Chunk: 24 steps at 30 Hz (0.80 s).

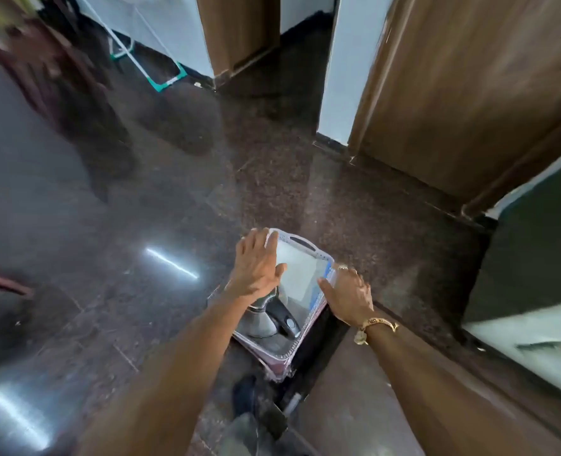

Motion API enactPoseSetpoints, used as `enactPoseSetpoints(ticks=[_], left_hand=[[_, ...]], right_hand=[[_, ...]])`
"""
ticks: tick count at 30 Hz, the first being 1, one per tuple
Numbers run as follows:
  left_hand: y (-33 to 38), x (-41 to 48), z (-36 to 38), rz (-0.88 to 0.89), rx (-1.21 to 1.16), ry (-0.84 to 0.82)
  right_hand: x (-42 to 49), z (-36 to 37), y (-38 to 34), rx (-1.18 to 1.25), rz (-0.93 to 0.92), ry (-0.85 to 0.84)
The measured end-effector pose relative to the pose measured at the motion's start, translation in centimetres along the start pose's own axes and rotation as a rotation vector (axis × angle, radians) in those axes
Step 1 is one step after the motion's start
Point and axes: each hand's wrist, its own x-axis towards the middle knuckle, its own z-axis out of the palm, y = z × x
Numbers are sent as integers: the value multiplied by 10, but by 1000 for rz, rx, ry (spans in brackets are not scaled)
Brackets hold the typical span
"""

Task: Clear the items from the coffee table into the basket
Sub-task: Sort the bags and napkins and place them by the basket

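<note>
A pale plastic basket [306,239] with a cut-out handle stands on the dark floor, right below me. Inside it lie a steel kettle [266,327] with a black handle and a white sheet [300,274]. My left hand [256,264] hovers flat over the basket's far-left corner, fingers spread, thumb touching the white sheet. My right hand [351,297] is at the basket's right rim, thumb inside and fingers outside it, wrist wearing a gold bracelet. A brown low table top [354,399] lies just right of the basket, under my right forearm.
Polished dark stone floor [160,205] stretches left and ahead. Wooden doors [463,103] and a white wall corner [348,67] stand ahead right. A teal-framed rack [170,81] leans at the back. Dark furniture [529,251] sits at the right edge.
</note>
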Motion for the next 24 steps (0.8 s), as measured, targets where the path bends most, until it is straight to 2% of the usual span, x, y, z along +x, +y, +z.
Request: enactPoseSetpoints(ticks=[7,13,16,24], left_hand=[[-34,81,58,101,12,-192],[-55,121,108,217,15,-505],[-61,129,130,252,-14,-618],[-76,139,179,223,-48,-774]], right_hand=[[51,47,-9,201,234,-67],[94,75,-10,207,303,-98],[113,94,-9,238,394,-118],[148,153,-13,424,640,-117]])
